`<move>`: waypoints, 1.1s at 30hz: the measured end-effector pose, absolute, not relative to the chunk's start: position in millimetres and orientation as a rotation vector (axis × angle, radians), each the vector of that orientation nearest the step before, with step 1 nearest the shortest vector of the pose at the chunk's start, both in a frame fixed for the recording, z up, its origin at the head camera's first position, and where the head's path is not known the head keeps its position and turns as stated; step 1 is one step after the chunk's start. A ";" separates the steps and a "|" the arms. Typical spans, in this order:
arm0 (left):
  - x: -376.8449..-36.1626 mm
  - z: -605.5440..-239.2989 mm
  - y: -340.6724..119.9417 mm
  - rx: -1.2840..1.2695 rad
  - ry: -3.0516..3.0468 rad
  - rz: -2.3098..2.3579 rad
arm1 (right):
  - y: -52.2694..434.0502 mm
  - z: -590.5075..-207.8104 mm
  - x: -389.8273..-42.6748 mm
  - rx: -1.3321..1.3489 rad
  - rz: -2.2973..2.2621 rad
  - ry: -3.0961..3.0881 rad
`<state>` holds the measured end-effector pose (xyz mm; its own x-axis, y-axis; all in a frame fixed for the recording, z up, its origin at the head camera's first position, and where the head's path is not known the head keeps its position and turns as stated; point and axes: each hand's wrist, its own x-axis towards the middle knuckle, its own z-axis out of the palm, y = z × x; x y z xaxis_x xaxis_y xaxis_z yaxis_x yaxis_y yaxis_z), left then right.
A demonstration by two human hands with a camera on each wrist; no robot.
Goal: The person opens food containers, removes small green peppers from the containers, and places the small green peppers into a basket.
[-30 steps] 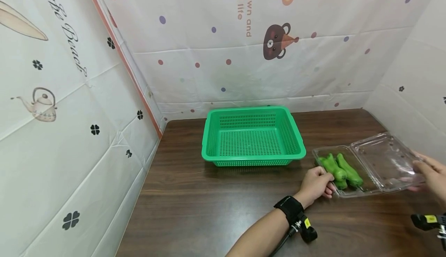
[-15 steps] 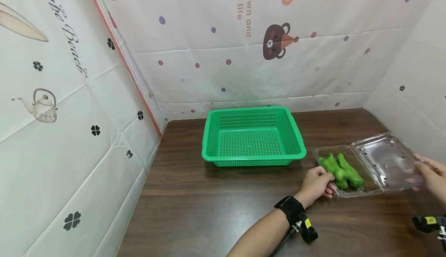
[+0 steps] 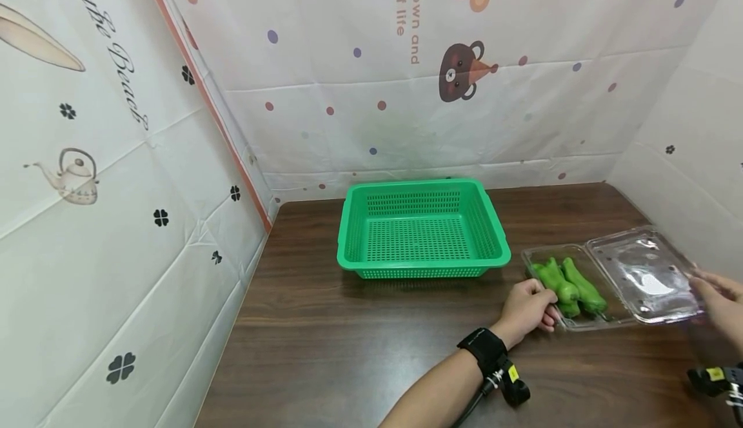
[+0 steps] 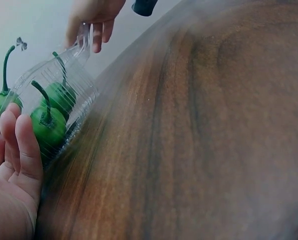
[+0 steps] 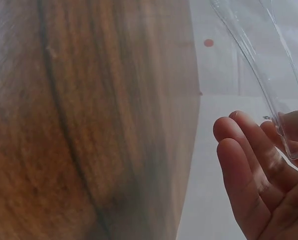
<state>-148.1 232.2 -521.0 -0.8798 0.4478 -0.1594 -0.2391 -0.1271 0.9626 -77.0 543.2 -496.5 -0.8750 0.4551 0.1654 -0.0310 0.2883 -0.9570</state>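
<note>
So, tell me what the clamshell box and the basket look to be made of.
Clamshell box: thin clear plastic, glossy; the peppers show through it and its lid catches glare. Basket: green moulded plastic, seemingly rigid, with perforated walls and floor.

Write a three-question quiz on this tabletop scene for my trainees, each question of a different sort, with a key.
1. True or false: the green basket holds peppers.
2. Which hand holds the open lid of the clear clamshell box? A) left hand B) right hand C) neither
3. Fill in: the green peppers lie in the box's ____ half.

Key:
1. False; the basket is empty.
2. B; the left hand steadies the tray's near corner.
3. Tray (bottom).
</note>
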 end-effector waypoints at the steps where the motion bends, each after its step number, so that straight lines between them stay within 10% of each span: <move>1: -148.1 -521.5 232.2 0.232 1.702 2.053 | 542.3 -496.7 -76.9 -0.400 1.596 -2.169; 33: -150.7 -526.8 234.7 0.245 1.703 2.056 | 543.7 -523.0 -75.4 -0.516 1.075 -2.532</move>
